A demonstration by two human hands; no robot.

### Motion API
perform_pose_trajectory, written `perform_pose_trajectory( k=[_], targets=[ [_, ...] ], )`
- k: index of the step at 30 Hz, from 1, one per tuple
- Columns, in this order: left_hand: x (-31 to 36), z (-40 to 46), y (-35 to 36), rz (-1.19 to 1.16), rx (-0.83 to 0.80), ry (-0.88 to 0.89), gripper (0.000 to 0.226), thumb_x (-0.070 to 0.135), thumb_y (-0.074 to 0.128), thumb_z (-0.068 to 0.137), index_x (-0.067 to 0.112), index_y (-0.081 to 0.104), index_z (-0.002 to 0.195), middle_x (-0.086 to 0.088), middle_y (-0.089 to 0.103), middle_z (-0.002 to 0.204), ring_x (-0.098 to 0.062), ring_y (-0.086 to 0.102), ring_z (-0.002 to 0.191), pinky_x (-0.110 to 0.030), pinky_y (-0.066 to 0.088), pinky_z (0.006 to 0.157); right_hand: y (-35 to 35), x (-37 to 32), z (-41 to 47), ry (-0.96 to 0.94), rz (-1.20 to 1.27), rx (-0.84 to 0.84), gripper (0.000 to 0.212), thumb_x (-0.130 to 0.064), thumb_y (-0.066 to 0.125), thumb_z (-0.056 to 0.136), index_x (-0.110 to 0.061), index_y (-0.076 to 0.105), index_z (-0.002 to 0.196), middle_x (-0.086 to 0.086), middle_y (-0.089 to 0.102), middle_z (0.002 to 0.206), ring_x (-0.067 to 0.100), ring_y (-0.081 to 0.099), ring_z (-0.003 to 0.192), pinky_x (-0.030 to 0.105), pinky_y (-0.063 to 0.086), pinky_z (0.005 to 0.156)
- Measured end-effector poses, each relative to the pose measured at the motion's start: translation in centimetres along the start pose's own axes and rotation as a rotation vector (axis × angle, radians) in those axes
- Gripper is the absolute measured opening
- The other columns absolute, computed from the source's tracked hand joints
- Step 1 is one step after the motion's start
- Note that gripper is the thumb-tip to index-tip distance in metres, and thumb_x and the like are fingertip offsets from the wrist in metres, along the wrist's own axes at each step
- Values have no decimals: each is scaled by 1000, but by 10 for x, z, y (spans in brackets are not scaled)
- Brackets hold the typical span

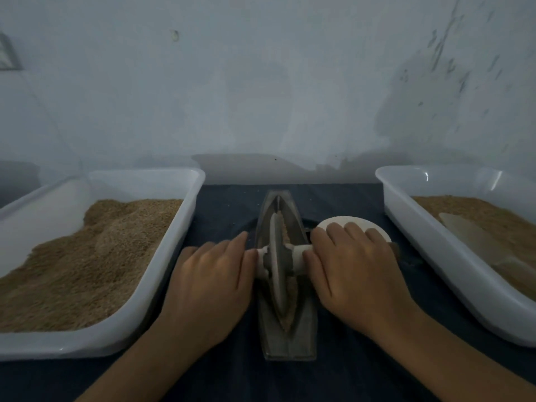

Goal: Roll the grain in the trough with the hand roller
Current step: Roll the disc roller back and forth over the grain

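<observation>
A grey boat-shaped trough (pixel 304 340) lies lengthwise on the dark cloth at the centre. A thin line of tan grain (pixel 284 232) runs along its groove. The hand roller (pixel 278 265), a grey disc on a white axle, stands upright in the groove near the trough's middle. My left hand (pixel 211 282) lies flat over the axle's left end with its fingers straight. My right hand (pixel 352 268) lies flat over the right end, its fingers extended. Both axle ends are mostly hidden under my palms.
A white tub (pixel 162 288) heaped with tan grain stands at the left. At the right, another white tub (pixel 429 242) holds grain and a pale scoop (pixel 475 236). A white round dish (pixel 348 220) sits behind my right hand. A pale wall rises close behind.
</observation>
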State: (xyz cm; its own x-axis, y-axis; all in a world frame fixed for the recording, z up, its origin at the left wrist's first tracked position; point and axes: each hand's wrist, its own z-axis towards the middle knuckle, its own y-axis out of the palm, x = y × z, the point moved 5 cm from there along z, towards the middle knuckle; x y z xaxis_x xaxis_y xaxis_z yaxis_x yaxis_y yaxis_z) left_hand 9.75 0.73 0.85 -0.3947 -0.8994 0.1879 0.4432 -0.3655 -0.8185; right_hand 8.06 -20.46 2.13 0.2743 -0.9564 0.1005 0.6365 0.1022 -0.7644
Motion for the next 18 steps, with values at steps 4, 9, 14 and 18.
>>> perform_pose_trajectory(
  k=[4, 9, 14, 18],
  targets=[
    [1, 21, 7, 98, -4, 5, 50, 44, 25, 106, 26, 69, 119, 8, 72, 91, -17, 64, 76, -39, 49, 76, 17, 9, 16, 67, 49, -67, 39, -47, 24, 106, -29, 48, 81, -11, 49, 68, 13, 46, 59, 35, 40, 57],
    [-13, 105, 48, 235, -182, -125, 37, 37, 25, 105, 27, 60, 97, 6, 67, 99, -22, 60, 81, -36, 35, 72, 61, 37, 78, 223, -66, -295, 46, -38, 21, 106, -21, 51, 76, 0, 60, 78, 24, 50, 69, 38, 39, 66],
    [-23, 112, 56, 171, -254, -206, 30, 34, 30, 105, 25, 55, 91, 1, 66, 102, -23, 56, 81, -38, 34, 71, 66, 36, 102, 235, -107, -375, 43, -34, 22, 103, -19, 54, 80, 5, 60, 88, 26, 48, 76, 38, 34, 69],
    [-6, 51, 27, 122, -23, -118, 47, 42, 15, 103, 31, 55, 81, 11, 60, 77, -12, 54, 67, -34, 35, 64, 37, 16, 53, 211, -33, -183, 47, -42, 20, 106, -26, 50, 73, -7, 52, 67, 19, 53, 62, 39, 45, 68]
  ],
)
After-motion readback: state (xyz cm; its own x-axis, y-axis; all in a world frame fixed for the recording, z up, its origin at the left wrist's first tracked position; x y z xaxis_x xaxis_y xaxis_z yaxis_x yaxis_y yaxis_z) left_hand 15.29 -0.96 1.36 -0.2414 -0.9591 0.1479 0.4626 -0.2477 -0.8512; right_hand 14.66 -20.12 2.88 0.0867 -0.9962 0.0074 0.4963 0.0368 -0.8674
